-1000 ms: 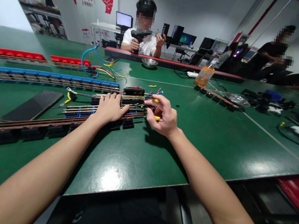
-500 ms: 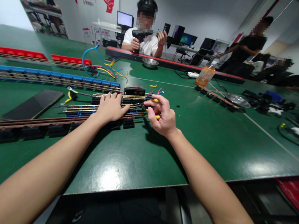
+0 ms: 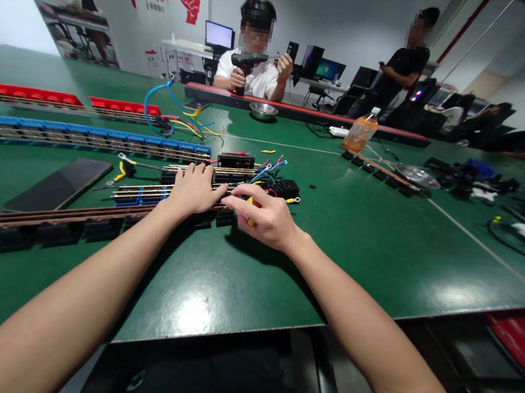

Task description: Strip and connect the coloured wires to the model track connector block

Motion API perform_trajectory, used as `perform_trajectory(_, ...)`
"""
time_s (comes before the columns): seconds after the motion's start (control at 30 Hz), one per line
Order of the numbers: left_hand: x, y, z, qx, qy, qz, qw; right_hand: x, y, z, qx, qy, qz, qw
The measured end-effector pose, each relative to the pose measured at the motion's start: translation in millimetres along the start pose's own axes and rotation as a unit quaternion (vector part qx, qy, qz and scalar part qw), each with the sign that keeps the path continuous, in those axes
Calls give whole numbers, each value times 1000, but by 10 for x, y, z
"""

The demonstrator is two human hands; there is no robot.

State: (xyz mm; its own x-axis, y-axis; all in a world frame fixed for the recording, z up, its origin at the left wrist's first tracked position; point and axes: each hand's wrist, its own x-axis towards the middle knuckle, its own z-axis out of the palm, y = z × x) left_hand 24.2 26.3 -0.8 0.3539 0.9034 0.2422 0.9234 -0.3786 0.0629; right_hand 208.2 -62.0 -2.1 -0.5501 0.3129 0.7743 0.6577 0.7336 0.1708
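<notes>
My left hand [image 3: 193,190] lies flat with fingers spread across the brass-coloured strips [image 3: 138,192] on blue and black holders. Beside it, my right hand [image 3: 266,216] is closed around yellow-handled pliers [image 3: 252,211], whose jaws are hidden behind the fingers. It is close to the end of the copper-brown rails [image 3: 101,217] on black blocks. Just beyond the right hand lies a bundle of thin red and blue wires [image 3: 267,170] with ring ends, near a black block [image 3: 287,188]. A yellow lug [image 3: 291,200] sticks out past that block.
A dark flat slab [image 3: 61,185] lies to the left. Behind are a blue rail strip [image 3: 75,135], red rail holders [image 3: 36,94] and loose cables [image 3: 156,110]. A metal bowl [image 3: 263,111] and an orange bottle [image 3: 361,132] stand farther back. Across the table a person [image 3: 249,65] holds a power drill.
My right hand has moved left and slightly toward me with the pliers, uncovering the wires and black block. My left hand stays put. A standing person at the back has moved left.
</notes>
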Motion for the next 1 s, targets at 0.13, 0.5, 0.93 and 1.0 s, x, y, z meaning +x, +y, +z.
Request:
perform_trajectory(0.13, -3, 9, -15, 7, -2, 0, 1000, -3, -19, 2, 8, -49, -24, 998)
perform_trajectory(0.5, 4, -1, 12, 7, -1, -2, 1000, 15, 1, -34, -5, -51, -36, 998)
perform_trajectory(0.93, 16, -20, 40, -1, -5, -4, 1000, -28, 75, -67, 2, 9, 44, 999)
perform_trajectory(1.0, 9, -19, 35, -1, -5, -5, 1000, -16, 76, -80, 11, 20, 63, 998)
